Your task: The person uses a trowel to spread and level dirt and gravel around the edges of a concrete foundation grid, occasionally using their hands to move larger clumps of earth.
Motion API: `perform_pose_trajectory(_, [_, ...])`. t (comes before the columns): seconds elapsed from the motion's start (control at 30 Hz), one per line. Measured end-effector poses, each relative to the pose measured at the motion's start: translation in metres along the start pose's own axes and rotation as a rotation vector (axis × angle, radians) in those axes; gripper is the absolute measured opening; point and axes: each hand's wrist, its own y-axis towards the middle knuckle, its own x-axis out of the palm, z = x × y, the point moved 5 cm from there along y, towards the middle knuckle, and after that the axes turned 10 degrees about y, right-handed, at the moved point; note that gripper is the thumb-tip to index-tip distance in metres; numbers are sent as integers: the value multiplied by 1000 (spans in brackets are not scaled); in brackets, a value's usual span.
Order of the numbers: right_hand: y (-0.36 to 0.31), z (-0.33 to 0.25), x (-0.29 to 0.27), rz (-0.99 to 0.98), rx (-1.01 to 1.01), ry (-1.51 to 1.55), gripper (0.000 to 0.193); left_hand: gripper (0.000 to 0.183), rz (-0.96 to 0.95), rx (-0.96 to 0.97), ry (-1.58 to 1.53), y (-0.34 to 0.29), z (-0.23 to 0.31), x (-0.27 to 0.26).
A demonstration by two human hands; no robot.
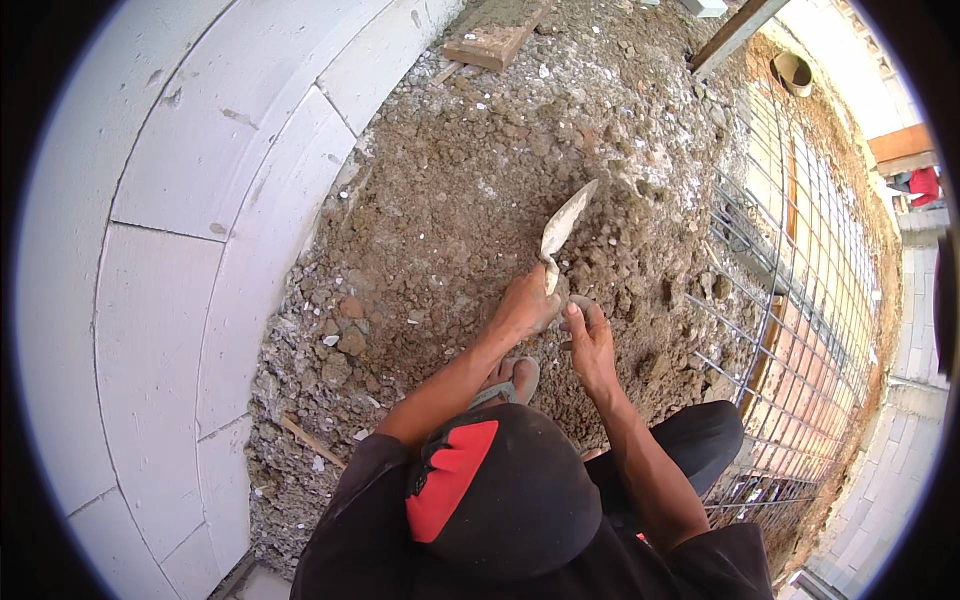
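Out ahead of me, my left hand [526, 306] is closed round the handle end of a pointed trowel [568, 220]. The trowel's pale, mortar-smeared blade points away and to the right, just above the rough soil [430, 210]. Close beside the left hand, my right hand [592, 348] is half curled with its fingers apart. I see nothing in it, though its palm is partly hidden. A sandalled foot [510, 382] shows below my left forearm.
A wall of large pale blocks [165, 280] rises at the left. On the right lies a steel rebar mesh [800, 330]. A wooden board [492, 46] rests at the far side, with a post [738, 38] and a bucket [792, 74] at far right. A black-and-red cap [520, 490] fills the lower middle.
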Motion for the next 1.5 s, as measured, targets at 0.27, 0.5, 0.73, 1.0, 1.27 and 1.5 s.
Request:
perform_pose_trajectory(0.27, [55,11,72,-136,-59,180,49,77,13,127,80,-46,33,-74])
perform_pose_trajectory(0.5, [126,-16,118,37,-104,-4,53,59,427,-129,283,-70,-127,-140])
perform_pose_trajectory(0.73, [192,-40,117,-391,-287,-945,43,58,252,-207,805,-55,-153,-92])
perform_pose_trajectory(1.0, [161,11,-304,415,320,-568,68,53,257,-192,787,-51,-133,-82])
perform_pose_trajectory(1.27, [99,-41,-56,-200,-122,-707,50,50,411,-244,741,-52,-135,-95])
perform_pose_trajectory(1.5, [124,-6,-81,-178,9,-930,56,73,66,-262,483,-104,-60,-67])
